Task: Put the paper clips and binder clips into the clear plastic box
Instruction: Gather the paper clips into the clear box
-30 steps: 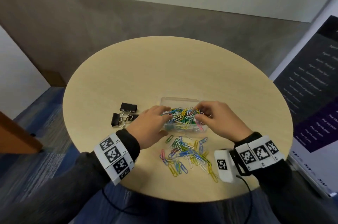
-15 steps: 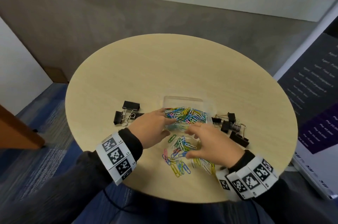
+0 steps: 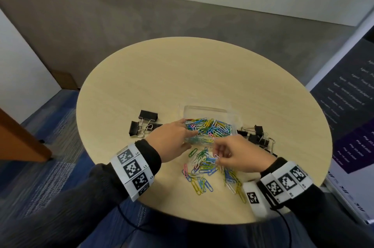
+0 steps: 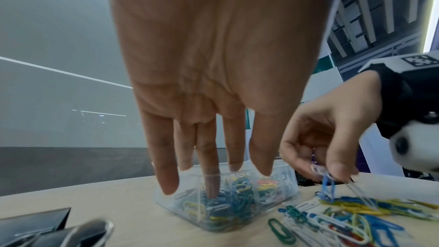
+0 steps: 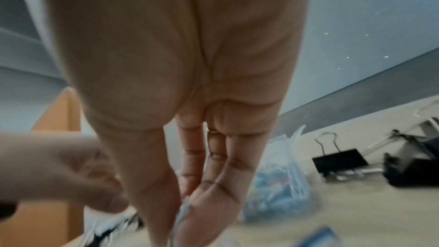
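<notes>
Compared with the head view one second earlier, the right hand [image 3: 240, 156] has withdrawn from above the clear plastic box [image 3: 210, 126] to the loose pile of paper clips [image 3: 204, 169] on the near side of the round table [image 3: 182, 77]; the left hand [image 3: 172, 140] remains at the box's left end. The right hand's fingertips [image 4: 342, 171] pinch a few clips, a blue one hanging linked below them in the left wrist view. The left hand is relaxed and holds nothing; its straight fingers [image 4: 211, 181] reach down over the box, one fingertip inside among the clips. The box already holds a heap of coloured clips, with its open top facing up. Black binder clips lie in two groups on the table: the left group [image 3: 144, 124] just left of the left hand, the right group [image 3: 257, 136] just right of the box. Judgement on handling: the paper clips are light, smooth-coated wire that tangles and hooks together, so a fingertip pinch or scooped pinch lifts several at once, and trailing clips may drop off before reaching the box. The binder clips are heavier and rigid; grip them by the black body, since the wire handles swing. The box appears light and thin-walled, so it may slide unless steadied.
</notes>
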